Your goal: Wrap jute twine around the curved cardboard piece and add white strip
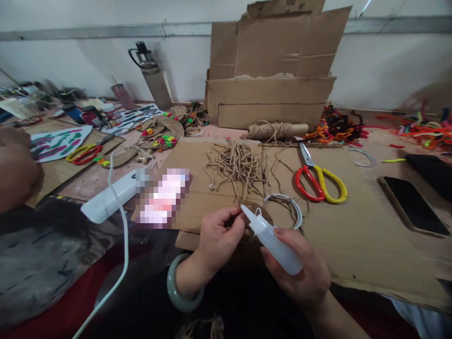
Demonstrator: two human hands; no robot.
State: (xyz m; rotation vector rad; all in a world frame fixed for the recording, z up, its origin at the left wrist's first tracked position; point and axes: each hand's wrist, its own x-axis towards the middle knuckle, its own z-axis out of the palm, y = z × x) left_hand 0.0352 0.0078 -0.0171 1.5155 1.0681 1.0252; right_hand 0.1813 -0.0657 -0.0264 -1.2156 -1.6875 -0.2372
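Note:
My right hand (300, 268) is wrapped round a small white squeeze bottle (273, 242), its nozzle pointing up and left at a small brown cardboard disc (263, 213). My left hand (219, 238), with a pale green bangle (178, 294) on the wrist, pinches the left edge of that disc, the fingers closed on it. Both hands hover over the near edge of a flat cardboard sheet (353, 235). A loose heap of jute cord pieces (236, 165) lies just beyond them, and a white wire ring (291, 205) lies right of the disc.
Red and yellow scissors (319, 181), a jute spool (271, 130), a cardboard box (271, 94) and a phone (413, 205) lie beyond and to the right. At left are a white power strip (109, 197) with cable, a second pair of scissors (84, 153), a bottle (153, 77) and another person's arm (16, 169).

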